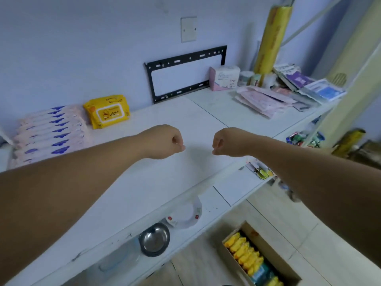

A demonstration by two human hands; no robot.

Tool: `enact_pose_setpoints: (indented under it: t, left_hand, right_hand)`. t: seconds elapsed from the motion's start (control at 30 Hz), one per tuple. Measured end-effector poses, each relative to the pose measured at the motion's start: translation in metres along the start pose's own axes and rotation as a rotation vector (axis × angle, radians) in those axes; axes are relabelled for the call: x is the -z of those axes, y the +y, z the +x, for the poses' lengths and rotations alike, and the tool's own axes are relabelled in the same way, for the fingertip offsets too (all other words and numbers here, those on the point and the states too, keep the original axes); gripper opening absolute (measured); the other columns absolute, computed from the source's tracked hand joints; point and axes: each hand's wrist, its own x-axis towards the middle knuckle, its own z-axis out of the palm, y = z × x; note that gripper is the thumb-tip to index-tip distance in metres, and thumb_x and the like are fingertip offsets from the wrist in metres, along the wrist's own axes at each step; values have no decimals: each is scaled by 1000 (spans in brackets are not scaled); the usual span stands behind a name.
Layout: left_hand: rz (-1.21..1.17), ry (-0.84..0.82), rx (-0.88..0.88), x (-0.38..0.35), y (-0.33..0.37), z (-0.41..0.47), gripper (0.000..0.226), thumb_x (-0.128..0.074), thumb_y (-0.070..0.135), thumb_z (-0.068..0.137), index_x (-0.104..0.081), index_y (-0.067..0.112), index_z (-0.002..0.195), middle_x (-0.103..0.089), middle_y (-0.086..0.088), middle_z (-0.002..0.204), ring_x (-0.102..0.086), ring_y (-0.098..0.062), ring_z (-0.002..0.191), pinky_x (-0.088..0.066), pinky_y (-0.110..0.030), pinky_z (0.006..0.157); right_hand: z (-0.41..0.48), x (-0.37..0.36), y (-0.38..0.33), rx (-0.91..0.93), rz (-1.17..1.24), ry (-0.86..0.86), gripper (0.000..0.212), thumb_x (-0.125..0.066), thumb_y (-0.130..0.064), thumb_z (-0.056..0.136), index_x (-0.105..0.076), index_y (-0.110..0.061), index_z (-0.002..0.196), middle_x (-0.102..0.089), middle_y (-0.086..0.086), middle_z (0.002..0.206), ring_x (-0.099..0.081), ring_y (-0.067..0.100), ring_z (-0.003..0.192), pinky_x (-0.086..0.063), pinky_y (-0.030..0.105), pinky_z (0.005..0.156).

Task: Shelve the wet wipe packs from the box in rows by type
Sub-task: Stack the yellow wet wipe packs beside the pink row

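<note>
The box [270, 252] sits on the floor by your feet, below and to the right of the shelf [144, 182]. It holds a file of yellow packs [243, 252] standing on edge, with a teal pack [260, 273] in among them. My judgement is that the next step is a reach down into it. Take yellow first, since that row has only just begun. Grip a pack by its long sides so the soft wrapper does not buckle, and leave the teal one for a row of its own.

Your left hand [165, 141] and right hand [228, 142] are both curled into fists over the bare middle of the shelf. They are near each other but apart, and neither holds anything. I cannot tell whether they rest on the surface.

Further back on the left, one yellow pack on the shelf [107, 111] leans just beside the full row of pink packs [49, 133]. Set each new yellow pack to its right, label facing you, edges touching, working towards the open middle.
</note>
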Motion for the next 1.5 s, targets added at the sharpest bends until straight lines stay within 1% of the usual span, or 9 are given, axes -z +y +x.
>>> enact_pose_setpoints:
  t: [0.13, 0.3, 0.5, 0.63, 0.8, 0.9, 1.17, 1.33, 1.5]
  left_hand:
    - [-20, -69, -86, -16, 61, 5, 22, -60, 45, 94, -69, 27, 104, -65, 12, 107, -60, -11, 95, -48, -30, 85]
    - [-16, -119, -165, -50, 149, 25, 23, -60, 45, 93, -69, 27, 105, -67, 11, 108, -61, -11, 95, -51, -33, 89]
    - [-11, -155, -172, -107, 254, 63, 19, -61, 42, 94, -70, 26, 100, -66, 11, 101, -58, -6, 84, -44, -24, 71]
    - [-68, -264, -53, -165, 303, 84, 20, -62, 43, 92, -72, 26, 96, -70, 10, 96, -65, -10, 88, -55, -33, 82]
    - [-44, -410, 16, -243, 321, 82, 17, -63, 35, 93, -72, 21, 97, -70, 7, 102, -63, -13, 91, -46, -27, 78]
    - [9, -523, 57, -278, 321, 77, 18, -61, 32, 92, -73, 19, 96, -71, 3, 103, -64, -16, 98, -49, -29, 87]
    - [60, -682, 130, -333, 318, 79, 28, -58, 41, 92, -73, 18, 92, -70, -1, 94, -67, -22, 94, -53, -40, 94]
    - [38, -736, 136, -370, 318, 89, 24, -59, 38, 97, -72, 19, 103, -69, 0, 111, -64, -18, 104, -51, -33, 94]
    - [10, -798, 156, -434, 306, 104, 27, -61, 40, 95, -73, 16, 97, -72, 0, 102, -66, -19, 98, -52, -33, 90]
  right_hand:
    - [-42, 4, 39, -51, -19, 6, 17, -68, -37, 89, -70, -24, 100, -71, -5, 98, -61, 6, 73, -46, 24, 63]
    - [-88, 4, 106, -86, -12, -6, 21, -70, -39, 88, -72, -26, 104, -69, -8, 100, -64, 15, 93, -53, 32, 85]
    - [-141, 0, 217, -63, 132, -52, 12, -67, -31, 92, -72, -20, 96, -73, -8, 82, -69, 5, 71, -47, 20, 59]
    - [-163, -21, 298, -99, 127, -138, 15, -67, -31, 91, -71, -18, 97, -73, -5, 81, -72, 13, 76, -56, 29, 71]
    - [-188, -64, 371, -164, 122, -264, 21, -69, -33, 90, -73, -16, 101, -70, -6, 82, -67, 17, 88, -54, 31, 82]
    - [-201, -91, 399, -193, 101, -348, 29, -65, -34, 92, -74, -8, 102, -76, 4, 95, -69, 23, 96, -55, 36, 90]
    - [-214, -149, 433, -206, 179, -501, 35, -61, -32, 97, -72, -2, 113, -71, 9, 116, -65, 24, 107, -50, 33, 92]
    - [-209, -186, 445, -223, 211, -557, 36, -60, -33, 98, -69, -4, 117, -69, 10, 117, -62, 26, 112, -50, 34, 94]
    - [-191, -240, 466, -304, 244, -627, 37, -57, -31, 99, -69, -3, 119, -69, 11, 119, -63, 27, 114, -52, 37, 95]
